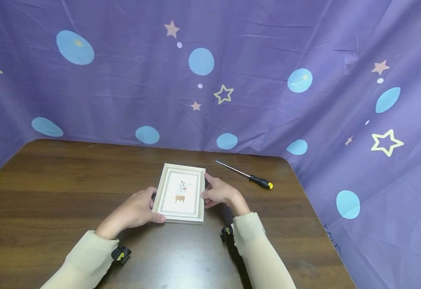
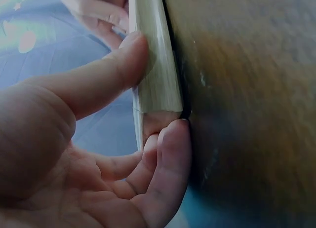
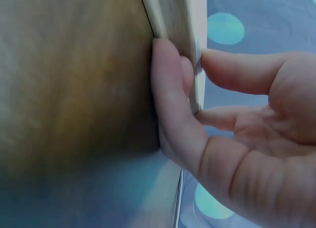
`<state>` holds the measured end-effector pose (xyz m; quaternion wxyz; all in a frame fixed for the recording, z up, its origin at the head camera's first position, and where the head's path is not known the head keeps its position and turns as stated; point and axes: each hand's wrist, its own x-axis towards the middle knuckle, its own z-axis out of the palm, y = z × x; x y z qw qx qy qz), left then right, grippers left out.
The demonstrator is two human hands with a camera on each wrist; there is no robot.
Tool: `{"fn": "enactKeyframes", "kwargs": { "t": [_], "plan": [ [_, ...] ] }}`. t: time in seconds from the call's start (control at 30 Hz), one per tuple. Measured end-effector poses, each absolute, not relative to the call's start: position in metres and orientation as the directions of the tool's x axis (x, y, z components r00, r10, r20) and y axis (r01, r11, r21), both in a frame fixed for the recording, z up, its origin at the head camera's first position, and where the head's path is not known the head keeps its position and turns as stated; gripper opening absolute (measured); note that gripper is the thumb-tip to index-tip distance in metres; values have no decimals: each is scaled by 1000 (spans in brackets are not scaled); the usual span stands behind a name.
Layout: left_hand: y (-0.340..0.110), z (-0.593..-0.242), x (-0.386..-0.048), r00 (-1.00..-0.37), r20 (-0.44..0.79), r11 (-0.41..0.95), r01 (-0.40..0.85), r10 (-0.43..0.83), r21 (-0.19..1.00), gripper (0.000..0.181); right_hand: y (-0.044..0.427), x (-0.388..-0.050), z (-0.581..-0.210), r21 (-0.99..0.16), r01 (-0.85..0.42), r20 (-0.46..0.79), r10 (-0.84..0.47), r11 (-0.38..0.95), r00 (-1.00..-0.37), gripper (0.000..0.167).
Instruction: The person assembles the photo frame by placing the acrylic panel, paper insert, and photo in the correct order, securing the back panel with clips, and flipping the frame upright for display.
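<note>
A cream picture frame (image 1: 182,196), its print of a potted plant on a legged stand facing up, lies flat at or just above the brown table. My left hand (image 1: 134,208) grips its near left corner; the thumb rests on the near edge and the fingers curl against the left side, as the left wrist view shows on the frame's pale side (image 2: 160,85). At the right edge my right hand (image 1: 223,192) holds the frame between thumb and fingers. In the right wrist view those fingers lie along the frame's side (image 3: 175,20), close to the tabletop.
A screwdriver (image 1: 261,182) with a black and yellow handle lies on the table (image 1: 69,176) to the right of the frame, its tip pointing back left. Behind and to the right hangs a purple cloth (image 1: 254,108) with stars and blue spots. Both wrists wear black straps.
</note>
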<state>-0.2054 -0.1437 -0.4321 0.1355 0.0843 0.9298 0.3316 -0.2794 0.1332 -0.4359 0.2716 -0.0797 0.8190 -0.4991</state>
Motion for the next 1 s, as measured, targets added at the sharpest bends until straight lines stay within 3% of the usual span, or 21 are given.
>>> {"fn": "enactKeyframes", "kwargs": {
  "t": [0.47,0.8,1.0],
  "plan": [
    [-135,-429,-227,-951,-145,774,128,273,620,86,130,-302,-431,-810,197,-437,-345,552,-831,86],
    [-131,-429,-233,-955,-181,778,73,235,624,87,127,-302,-433,-792,165,-416,-321,588,-851,77],
    [-138,-437,-231,-957,-158,735,77,245,673,94,134,-296,-442,-826,100,-328,-329,555,-885,73]
  ]
}}
